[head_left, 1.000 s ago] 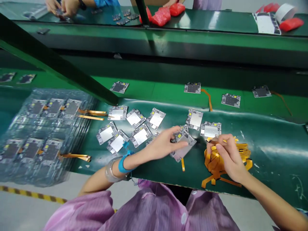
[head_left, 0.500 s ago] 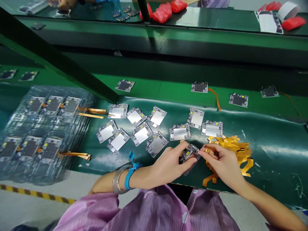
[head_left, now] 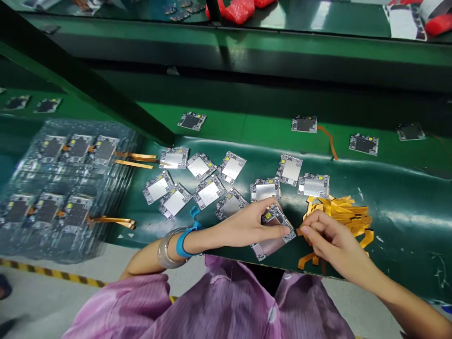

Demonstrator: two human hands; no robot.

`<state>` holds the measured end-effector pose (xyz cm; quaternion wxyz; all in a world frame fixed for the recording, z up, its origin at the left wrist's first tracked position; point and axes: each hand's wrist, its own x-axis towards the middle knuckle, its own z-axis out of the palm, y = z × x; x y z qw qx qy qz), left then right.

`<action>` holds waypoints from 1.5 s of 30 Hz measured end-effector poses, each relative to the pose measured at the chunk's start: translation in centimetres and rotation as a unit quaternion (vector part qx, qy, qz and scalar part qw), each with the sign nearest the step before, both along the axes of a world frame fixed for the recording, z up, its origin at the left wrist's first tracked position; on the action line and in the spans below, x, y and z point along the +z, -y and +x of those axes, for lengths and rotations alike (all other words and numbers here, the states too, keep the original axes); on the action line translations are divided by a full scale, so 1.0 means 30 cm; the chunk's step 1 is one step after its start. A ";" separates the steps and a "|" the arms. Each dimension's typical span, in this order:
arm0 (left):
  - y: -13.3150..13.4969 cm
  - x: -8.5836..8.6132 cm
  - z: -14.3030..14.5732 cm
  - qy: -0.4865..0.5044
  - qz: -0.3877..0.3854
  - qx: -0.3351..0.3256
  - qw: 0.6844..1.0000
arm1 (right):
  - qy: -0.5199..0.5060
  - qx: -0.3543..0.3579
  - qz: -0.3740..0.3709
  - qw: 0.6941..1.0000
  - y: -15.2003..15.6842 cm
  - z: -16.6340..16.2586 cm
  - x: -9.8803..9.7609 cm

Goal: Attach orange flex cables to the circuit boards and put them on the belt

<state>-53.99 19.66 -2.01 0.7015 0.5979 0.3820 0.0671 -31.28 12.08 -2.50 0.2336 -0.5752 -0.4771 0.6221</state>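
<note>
My left hand (head_left: pixel 243 226) grips a circuit board (head_left: pixel 270 247) by its edges, thumb across the front and fingers behind. The board has a silvery shield, a yellow square and a connector strip along its right side. Just right of it, my right hand (head_left: pixel 332 242) pinches the dark-tipped end of an orange flex cable (head_left: pixel 299 231); most of that cable is hidden by the fingers. The cable end is close to the board's right edge; I cannot tell whether they touch. Behind my right hand lies a pile of orange flex cables (head_left: pixel 348 214).
Several loose circuit boards (head_left: pixel 208 192) lie on the green mat beyond my hands. To the left, stacked clear plastic trays (head_left: pixel 70 181) hold boards with cables. Further back, a green conveyor belt (head_left: pixel 261 127) carries boards. A dark green post (head_left: pixel 106 94) slants across the left.
My right hand has drawn slightly right, away from the board's connector edge. The board in my left hand has turned to show more of its face. Boards on the belt have shifted right.
</note>
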 end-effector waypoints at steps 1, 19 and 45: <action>-0.001 0.002 0.002 0.003 -0.007 -0.004 1.000 | -0.005 -0.009 -0.005 1.000 -0.004 -0.004 0.004; 0.017 -0.002 0.016 -0.048 0.035 -0.050 0.997 | 0.026 -0.034 -0.030 0.999 -0.003 -0.021 0.008; 0.016 0.015 0.007 -0.084 0.043 -0.070 0.993 | -0.042 0.003 -0.077 0.996 -0.010 -0.032 -0.026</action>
